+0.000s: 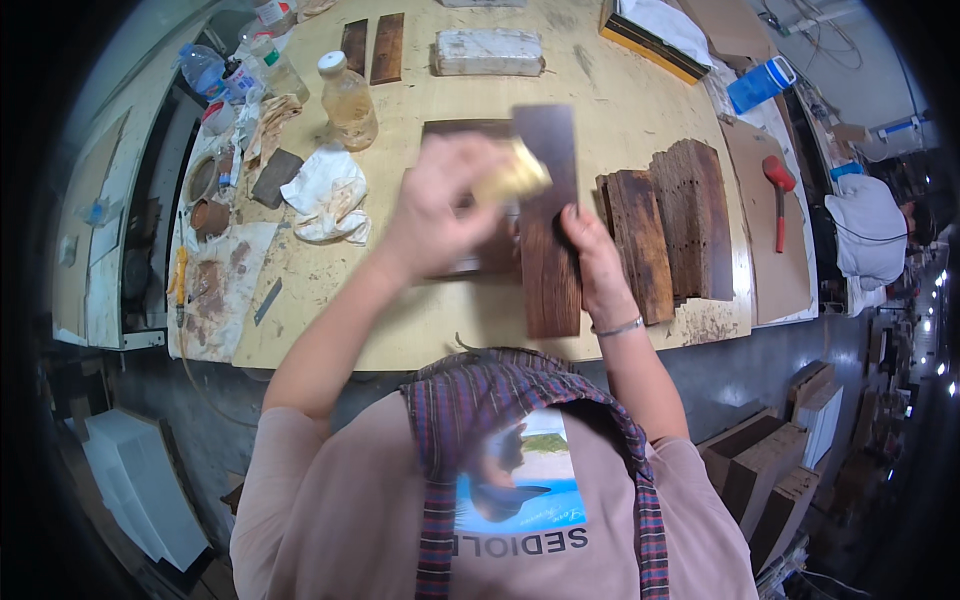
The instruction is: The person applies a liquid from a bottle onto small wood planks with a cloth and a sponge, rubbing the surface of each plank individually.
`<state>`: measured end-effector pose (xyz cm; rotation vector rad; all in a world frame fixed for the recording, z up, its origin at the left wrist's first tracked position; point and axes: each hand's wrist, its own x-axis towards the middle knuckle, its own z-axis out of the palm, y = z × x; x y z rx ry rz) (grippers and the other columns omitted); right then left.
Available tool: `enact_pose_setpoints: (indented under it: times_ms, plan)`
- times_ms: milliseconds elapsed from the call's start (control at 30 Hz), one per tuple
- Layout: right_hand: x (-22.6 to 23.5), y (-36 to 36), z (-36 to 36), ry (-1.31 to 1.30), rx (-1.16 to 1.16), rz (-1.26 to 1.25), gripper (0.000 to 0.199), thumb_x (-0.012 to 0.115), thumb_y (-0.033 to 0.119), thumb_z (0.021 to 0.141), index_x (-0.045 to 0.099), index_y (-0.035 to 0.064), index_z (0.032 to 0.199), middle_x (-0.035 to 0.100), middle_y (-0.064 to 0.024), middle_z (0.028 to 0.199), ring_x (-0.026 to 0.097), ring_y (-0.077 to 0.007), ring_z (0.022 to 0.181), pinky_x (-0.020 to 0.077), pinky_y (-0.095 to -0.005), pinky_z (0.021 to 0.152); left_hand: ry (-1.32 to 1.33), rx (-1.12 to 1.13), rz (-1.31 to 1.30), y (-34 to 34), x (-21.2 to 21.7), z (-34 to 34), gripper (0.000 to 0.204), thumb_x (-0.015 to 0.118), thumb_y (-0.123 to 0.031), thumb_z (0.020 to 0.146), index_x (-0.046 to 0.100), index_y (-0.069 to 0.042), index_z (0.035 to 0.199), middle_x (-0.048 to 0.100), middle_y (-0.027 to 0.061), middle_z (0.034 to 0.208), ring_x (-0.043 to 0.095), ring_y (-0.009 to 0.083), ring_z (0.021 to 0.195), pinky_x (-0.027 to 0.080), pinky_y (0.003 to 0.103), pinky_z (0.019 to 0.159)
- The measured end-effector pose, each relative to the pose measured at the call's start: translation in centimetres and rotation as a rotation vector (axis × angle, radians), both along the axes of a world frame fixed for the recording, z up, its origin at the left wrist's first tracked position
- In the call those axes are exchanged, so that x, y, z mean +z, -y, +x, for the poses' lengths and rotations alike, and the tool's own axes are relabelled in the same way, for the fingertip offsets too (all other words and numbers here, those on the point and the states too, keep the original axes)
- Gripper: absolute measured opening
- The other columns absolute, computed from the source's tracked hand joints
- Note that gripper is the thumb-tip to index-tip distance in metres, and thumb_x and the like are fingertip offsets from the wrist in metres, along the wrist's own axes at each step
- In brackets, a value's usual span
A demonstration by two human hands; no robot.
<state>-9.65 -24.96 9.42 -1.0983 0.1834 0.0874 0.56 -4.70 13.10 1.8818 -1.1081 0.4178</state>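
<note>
In my right hand is a dark brown wooden board, held up by its right edge with the thumb on its face. My left hand, blurred by motion, grips a yellow pad at the board's upper left side. Whether the pad is a sponge or folded abrasive is too smeared to tell. Beneath the hands lies another dark wooden piece on the table, partly covered by my left hand and the held board.
Rough, charred-looking boards are stacked to the right, with a red-headed mallet beyond. On the left are a bottle of cloudy liquid, a stained white cloth and a dark block. A wrapped bar lies at the back.
</note>
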Motion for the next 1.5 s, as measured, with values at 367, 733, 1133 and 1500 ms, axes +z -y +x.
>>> enact_pose_setpoints:
  times_ms: [367, 733, 1133, 1500]
  plan:
    - [0.9, 2.4, 3.4, 0.201, -0.471, 0.030, 0.034, 0.047, 0.035, 0.104, 0.047, 0.0053, 0.121, 0.067, -0.0178, 0.101, 0.069, -0.0252, 0.082, 0.0595, -0.0388, 0.070, -0.151, -0.065, -0.054, -0.1, -2.1, -7.8, 0.051, 0.077, -0.005, 0.063, 0.068, -0.007, 0.114, 0.061, 0.0143, 0.106, 0.058, 0.0287, 0.089, 0.050, 0.038, 0.076]
    - [0.2, 2.8, 2.5, 0.228, -0.715, 0.077, 0.034, 0.041, 0.034, 0.106, 0.042, 0.0067, 0.125, 0.063, -0.0192, 0.106, 0.065, -0.0288, 0.087, 0.0574, -0.0437, 0.075, -0.290, -0.116, -0.127, 1.2, -2.2, -8.8, 0.049, 0.076, -0.007, 0.068, 0.066, -0.004, 0.116, 0.061, 0.0154, 0.109, 0.060, 0.0291, 0.101, 0.051, 0.038, 0.085]
    - [-0.7, 2.1, 1.9, 0.134, -0.634, 0.227, 0.035, 0.043, 0.037, 0.105, 0.046, 0.0087, 0.125, 0.065, -0.0191, 0.108, 0.066, -0.0313, 0.088, 0.0575, -0.0463, 0.076, -0.173, 0.072, 0.014, 0.0, -2.7, -6.1, 0.043, 0.073, -0.004, 0.072, 0.065, -0.006, 0.114, 0.061, 0.0133, 0.109, 0.060, 0.0299, 0.101, 0.049, 0.038, 0.086]
    - [-0.9, 2.2, -0.6, -0.114, -0.166, 0.155, 0.033, 0.059, 0.004, 0.093, 0.056, -0.0006, 0.126, 0.066, -0.0105, 0.113, 0.065, -0.0196, 0.100, 0.0546, -0.0338, 0.088, -0.146, -0.340, 0.107, 0.1, -1.1, -6.5, 0.051, 0.076, -0.008, 0.067, 0.069, -0.014, 0.117, 0.061, 0.0097, 0.107, 0.060, 0.0279, 0.099, 0.052, 0.038, 0.085]
